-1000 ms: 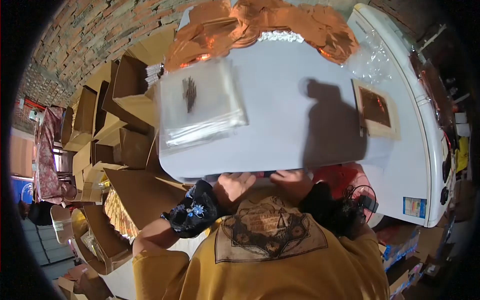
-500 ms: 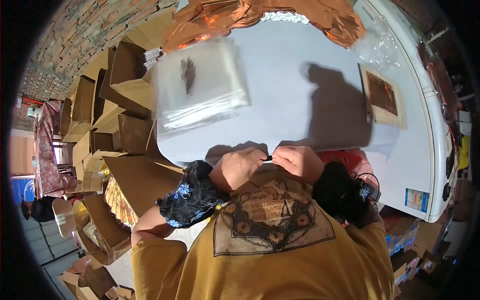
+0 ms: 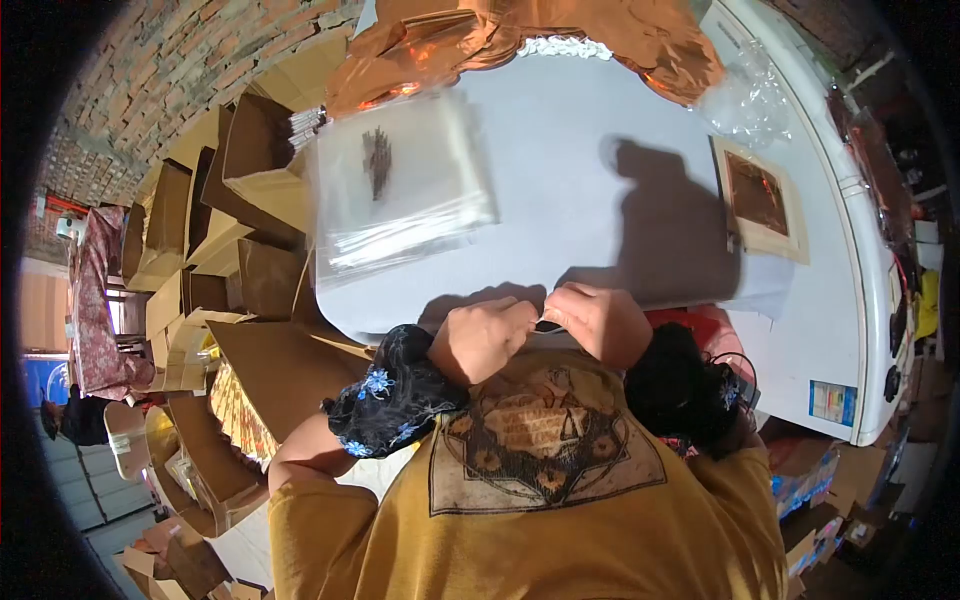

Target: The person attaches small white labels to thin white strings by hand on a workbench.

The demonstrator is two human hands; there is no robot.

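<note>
My left hand (image 3: 485, 338) and my right hand (image 3: 600, 322) meet at the near edge of the white work surface (image 3: 540, 180), just in front of my chest. The fingers of both are closed in a pinch. A small dark thing (image 3: 546, 326) shows between the fingertips, mostly hidden, and its kind cannot be made out. Beyond my left hand lies a stack of clear plastic bags (image 3: 440, 170). On top of it rests a bunch of thin dark brown sticks or strips (image 3: 377, 160).
Copper-coloured foil (image 3: 430, 45) lies crumpled along the far edge, beside small white pieces (image 3: 565, 47). A framed brown card (image 3: 757, 195) and clear plastic wrap (image 3: 750, 95) are on the right. Open cardboard boxes (image 3: 275, 280) crowd the left side. Red material (image 3: 690, 318) lies near my right wrist.
My left hand has shifted slightly right, closer to my right hand. Less of the dark thing shows between the fingertips. The bags and strips stay in place on the surface.
</note>
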